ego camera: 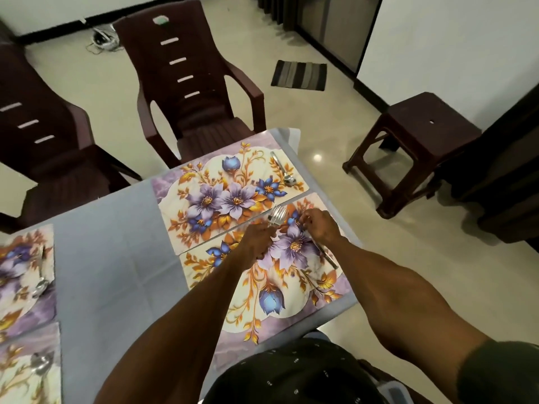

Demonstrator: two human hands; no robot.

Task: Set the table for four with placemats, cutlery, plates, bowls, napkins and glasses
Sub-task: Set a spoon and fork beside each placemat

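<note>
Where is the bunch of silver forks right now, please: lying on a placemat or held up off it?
Held up: the left hand grips the bunch of silver forks, tines raised above the near floral placemat.

Two dark plastic chairs (186, 91) sit at your table's far side. Right of you stands a brown stool (414, 147); a striped mat (299, 74) lies beyond.

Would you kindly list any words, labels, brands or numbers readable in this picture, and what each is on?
None can be read.
The placemats carry only flower patterns.
The chair has only plain slots in its back.
The dark shirt bears tiny pale marks, not letters.
</note>
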